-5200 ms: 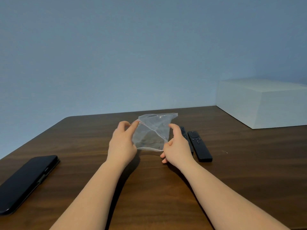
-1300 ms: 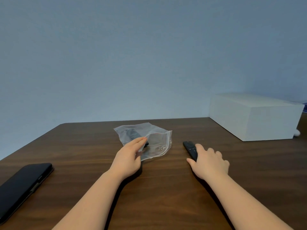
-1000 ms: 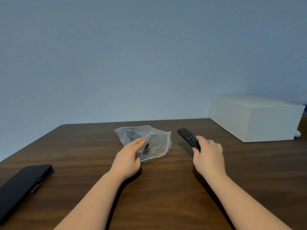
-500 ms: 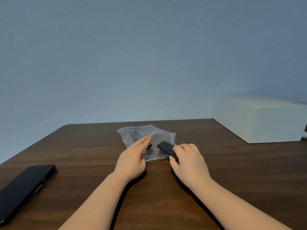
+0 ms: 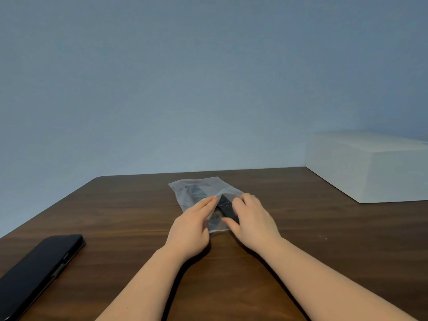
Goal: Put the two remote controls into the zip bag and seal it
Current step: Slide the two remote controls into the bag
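Counter (image 5: pixel 301 228): right hand (image 5: pixel 252 220), fingers gripping second remote (image 5: pixel 225 206), has moved it into zip bag (image 5: pixel 196 188) mouth; left hand (image 5: pixel 191 225) fingers pinch mouth open.

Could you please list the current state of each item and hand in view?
zip bag: flat on table, unsealed.
first remote: inside bag.
second remote: partly inserted.
left hand: holding bag.
right hand: gripping second remote.
phone: lying flat.
white box: closed.
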The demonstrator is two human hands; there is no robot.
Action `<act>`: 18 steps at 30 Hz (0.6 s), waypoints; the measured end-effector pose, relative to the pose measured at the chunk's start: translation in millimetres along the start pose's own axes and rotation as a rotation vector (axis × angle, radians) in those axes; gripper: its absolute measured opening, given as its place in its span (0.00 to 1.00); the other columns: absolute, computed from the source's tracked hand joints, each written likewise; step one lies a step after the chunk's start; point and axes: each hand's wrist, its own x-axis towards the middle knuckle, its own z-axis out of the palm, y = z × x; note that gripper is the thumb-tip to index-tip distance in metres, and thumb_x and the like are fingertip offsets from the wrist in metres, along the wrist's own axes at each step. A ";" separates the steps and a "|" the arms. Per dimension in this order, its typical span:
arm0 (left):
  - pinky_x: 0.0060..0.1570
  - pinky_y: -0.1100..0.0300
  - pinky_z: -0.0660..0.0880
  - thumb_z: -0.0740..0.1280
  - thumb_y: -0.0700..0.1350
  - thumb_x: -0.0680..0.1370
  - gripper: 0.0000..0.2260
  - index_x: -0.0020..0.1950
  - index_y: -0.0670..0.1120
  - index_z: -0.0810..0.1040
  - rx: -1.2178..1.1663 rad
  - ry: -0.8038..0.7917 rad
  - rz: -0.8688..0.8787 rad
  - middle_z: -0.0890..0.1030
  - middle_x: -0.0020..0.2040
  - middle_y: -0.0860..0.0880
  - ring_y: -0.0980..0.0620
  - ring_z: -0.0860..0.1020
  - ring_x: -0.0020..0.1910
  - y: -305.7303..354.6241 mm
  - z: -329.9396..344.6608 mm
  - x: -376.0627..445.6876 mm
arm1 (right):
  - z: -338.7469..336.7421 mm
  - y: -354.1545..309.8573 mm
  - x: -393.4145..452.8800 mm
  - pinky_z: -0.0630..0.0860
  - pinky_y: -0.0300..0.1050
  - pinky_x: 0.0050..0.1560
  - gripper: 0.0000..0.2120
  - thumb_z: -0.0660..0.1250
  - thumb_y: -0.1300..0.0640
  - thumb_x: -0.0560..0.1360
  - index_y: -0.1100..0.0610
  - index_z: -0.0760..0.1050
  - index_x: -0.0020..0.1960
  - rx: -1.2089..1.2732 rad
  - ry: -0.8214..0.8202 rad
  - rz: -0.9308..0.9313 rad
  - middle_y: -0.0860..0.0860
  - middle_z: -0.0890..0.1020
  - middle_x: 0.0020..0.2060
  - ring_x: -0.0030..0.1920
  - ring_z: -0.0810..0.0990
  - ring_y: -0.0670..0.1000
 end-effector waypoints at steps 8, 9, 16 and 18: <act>0.61 0.61 0.70 0.58 0.35 0.74 0.28 0.71 0.56 0.59 -0.001 -0.012 -0.037 0.64 0.72 0.60 0.57 0.66 0.68 -2.7 0.3 -0.2 | -5.0 4.1 -8.4 0.75 0.47 0.47 0.17 0.55 0.50 0.80 0.58 0.78 0.47 -0.035 -0.062 0.030 0.52 0.79 0.43 0.47 0.77 0.53; 0.61 0.61 0.70 0.58 0.35 0.74 0.28 0.71 0.56 0.60 -0.002 -0.013 -0.037 0.64 0.72 0.60 0.57 0.66 0.68 -2.3 0.1 0.0 | -3.9 4.2 -8.0 0.76 0.48 0.48 0.16 0.55 0.50 0.80 0.57 0.79 0.48 -0.030 -0.070 0.031 0.52 0.80 0.44 0.48 0.77 0.53; 0.61 0.62 0.69 0.57 0.35 0.75 0.27 0.71 0.55 0.60 -0.002 -0.009 -0.034 0.64 0.72 0.59 0.57 0.66 0.68 -1.9 -0.6 0.5 | -3.7 3.6 -6.9 0.77 0.47 0.49 0.14 0.56 0.50 0.79 0.56 0.78 0.51 -0.050 -0.042 0.025 0.52 0.80 0.47 0.49 0.77 0.52; 0.61 0.62 0.69 0.57 0.35 0.75 0.27 0.71 0.55 0.60 -0.005 -0.011 -0.033 0.64 0.72 0.59 0.57 0.67 0.68 -1.3 -0.7 0.7 | -4.0 2.5 -6.3 0.78 0.48 0.49 0.16 0.56 0.49 0.79 0.56 0.79 0.51 -0.067 -0.061 0.032 0.52 0.82 0.46 0.48 0.78 0.52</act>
